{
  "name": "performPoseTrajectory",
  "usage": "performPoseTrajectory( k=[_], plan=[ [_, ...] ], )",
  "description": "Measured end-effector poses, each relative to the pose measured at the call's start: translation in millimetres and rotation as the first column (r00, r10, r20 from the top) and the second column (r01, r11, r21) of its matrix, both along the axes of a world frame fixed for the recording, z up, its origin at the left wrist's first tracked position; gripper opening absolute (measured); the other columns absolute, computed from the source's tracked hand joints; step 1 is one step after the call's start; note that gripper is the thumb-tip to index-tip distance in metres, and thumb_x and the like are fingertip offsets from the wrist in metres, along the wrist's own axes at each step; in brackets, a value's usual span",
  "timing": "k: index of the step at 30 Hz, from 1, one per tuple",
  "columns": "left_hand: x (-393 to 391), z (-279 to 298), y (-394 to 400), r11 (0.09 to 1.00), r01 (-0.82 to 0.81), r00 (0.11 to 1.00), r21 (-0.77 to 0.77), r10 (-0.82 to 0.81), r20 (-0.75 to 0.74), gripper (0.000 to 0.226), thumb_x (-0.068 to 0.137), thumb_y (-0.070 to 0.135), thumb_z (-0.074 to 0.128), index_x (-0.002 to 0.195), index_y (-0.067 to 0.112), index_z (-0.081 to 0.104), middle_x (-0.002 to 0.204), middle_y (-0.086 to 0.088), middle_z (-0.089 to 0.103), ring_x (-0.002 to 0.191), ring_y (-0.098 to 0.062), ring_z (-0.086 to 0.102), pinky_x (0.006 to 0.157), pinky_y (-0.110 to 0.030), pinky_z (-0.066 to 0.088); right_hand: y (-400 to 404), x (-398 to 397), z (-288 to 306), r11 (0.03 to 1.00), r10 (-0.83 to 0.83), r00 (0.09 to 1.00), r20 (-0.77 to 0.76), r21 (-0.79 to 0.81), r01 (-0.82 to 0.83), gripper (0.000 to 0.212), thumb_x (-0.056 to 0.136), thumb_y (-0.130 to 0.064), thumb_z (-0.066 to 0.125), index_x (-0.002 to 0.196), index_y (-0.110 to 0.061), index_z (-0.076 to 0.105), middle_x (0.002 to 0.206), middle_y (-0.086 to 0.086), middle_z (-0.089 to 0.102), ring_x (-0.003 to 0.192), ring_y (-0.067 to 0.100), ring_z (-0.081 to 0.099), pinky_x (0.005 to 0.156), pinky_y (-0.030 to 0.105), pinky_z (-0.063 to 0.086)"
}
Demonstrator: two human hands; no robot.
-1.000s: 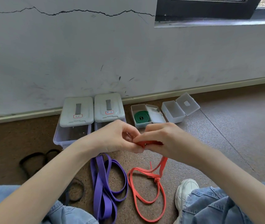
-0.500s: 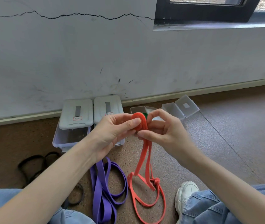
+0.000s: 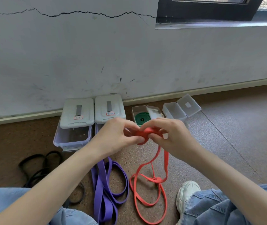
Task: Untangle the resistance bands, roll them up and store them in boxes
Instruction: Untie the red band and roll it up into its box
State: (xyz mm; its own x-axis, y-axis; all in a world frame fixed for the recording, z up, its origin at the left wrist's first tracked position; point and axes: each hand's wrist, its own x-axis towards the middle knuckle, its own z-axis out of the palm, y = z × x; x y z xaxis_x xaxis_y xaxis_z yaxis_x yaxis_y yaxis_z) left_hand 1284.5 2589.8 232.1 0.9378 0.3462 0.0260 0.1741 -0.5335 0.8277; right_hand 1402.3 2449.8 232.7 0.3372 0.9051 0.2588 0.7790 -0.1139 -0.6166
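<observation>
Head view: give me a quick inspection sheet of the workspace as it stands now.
Surface: brown speckled floor, person seated on it.
Job's things: red band part-rolled at its top end, a knot lower down; purple band and black band loose on the floor; green band coiled in an open small box; empty open box; two lidded bins.
Clutter: nothing seen.
Grippers: left hand and right hand both pinch the red roll.
Cables: nothing seen.
Surroundings: cracked white wall, window frame, white shoe.
</observation>
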Motion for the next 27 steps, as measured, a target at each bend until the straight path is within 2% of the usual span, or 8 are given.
performPoseTrajectory(
  k=[3,6,9,12,15,18,24,27],
  plan=[
    [-5,11,6,0.951,0.044,0.999,-0.305,-0.034,0.038,0.013,0.070,0.023,0.076,0.081,0.031,0.075,0.082,0.008,0.075,0.080,-0.007,0.070,0.070,-0.012,0.051,-4,9,9,0.993,-0.004,0.848,-0.530,0.098,0.066,0.028,0.073,-0.001,0.073,0.094,-0.012,0.059,0.078,0.004,0.070,0.076,0.017,0.069,0.073,0.028,0.058],
    [-7,14,13,0.858,0.051,0.994,-0.511,0.007,0.112,0.024,0.065,0.029,0.073,0.089,0.026,0.076,0.093,-0.004,0.075,0.091,-0.018,0.070,0.082,-0.025,0.054,-5,8,14,0.977,0.069,0.674,-0.735,0.188,0.105,0.025,0.066,-0.015,0.072,0.085,-0.011,0.057,0.080,0.008,0.072,0.073,0.022,0.069,0.071,0.028,0.058],
    [-4,7,11,0.822,-0.031,0.985,-0.569,0.122,0.122,0.029,0.062,0.030,0.074,0.090,0.019,0.076,0.096,-0.008,0.074,0.095,-0.025,0.069,0.091,-0.037,0.053,0,-3,10,0.970,0.067,0.660,-0.748,0.205,0.133,0.022,0.065,-0.018,0.073,0.080,-0.011,0.057,0.082,0.011,0.073,0.072,0.022,0.070,0.069,0.028,0.057],
    [-2,-1,4,0.809,-0.026,0.986,-0.587,0.116,0.116,0.024,0.067,0.022,0.074,0.091,0.015,0.075,0.094,-0.006,0.074,0.090,-0.020,0.071,0.076,-0.021,0.055,2,-4,6,0.970,-0.017,0.743,-0.669,0.170,0.175,0.023,0.070,-0.012,0.074,0.082,-0.007,0.055,0.079,0.010,0.073,0.070,0.019,0.070,0.066,0.026,0.057],
    [-1,-2,6,0.925,-0.015,1.000,-0.379,0.014,-0.005,0.020,0.072,0.021,0.076,0.092,0.024,0.073,0.092,0.002,0.074,0.091,-0.014,0.069,0.082,-0.024,0.052,-1,-2,2,0.989,-0.071,0.939,-0.335,0.102,0.111,0.018,0.076,-0.003,0.073,0.087,-0.011,0.060,0.081,0.009,0.070,0.076,0.024,0.068,0.071,0.037,0.057],
    [0,0,8,0.966,0.020,0.998,-0.256,-0.033,-0.045,0.019,0.074,0.019,0.077,0.081,0.036,0.072,0.087,0.011,0.074,0.084,-0.006,0.069,0.081,-0.023,0.051,0,-2,1,1.000,-0.001,0.995,-0.098,0.008,0.002,0.020,0.081,-0.007,0.068,0.095,-0.020,0.067,0.090,0.003,0.066,0.087,0.021,0.062,0.080,0.044,0.052],
    [0,0,8,0.982,-0.001,1.000,-0.191,0.007,0.030,0.019,0.071,0.016,0.079,0.084,0.027,0.072,0.084,0.006,0.075,0.084,-0.009,0.070,0.081,-0.029,0.055,2,0,3,0.996,-0.044,0.973,-0.227,0.067,0.060,0.021,0.077,-0.008,0.073,0.089,-0.023,0.066,0.080,-0.005,0.068,0.077,0.009,0.067,0.071,0.028,0.057],
    [-2,7,10,0.946,-0.075,0.986,-0.315,0.117,0.118,0.022,0.061,0.026,0.079,0.082,0.024,0.072,0.083,0.001,0.075,0.082,-0.014,0.071,0.075,-0.025,0.056,0,4,9,0.989,-0.074,0.864,-0.498,0.073,0.128,0.025,0.070,-0.016,0.077,0.085,-0.019,0.058,0.079,0.005,0.072,0.075,0.017,0.071,0.072,0.031,0.059]
  ],
)
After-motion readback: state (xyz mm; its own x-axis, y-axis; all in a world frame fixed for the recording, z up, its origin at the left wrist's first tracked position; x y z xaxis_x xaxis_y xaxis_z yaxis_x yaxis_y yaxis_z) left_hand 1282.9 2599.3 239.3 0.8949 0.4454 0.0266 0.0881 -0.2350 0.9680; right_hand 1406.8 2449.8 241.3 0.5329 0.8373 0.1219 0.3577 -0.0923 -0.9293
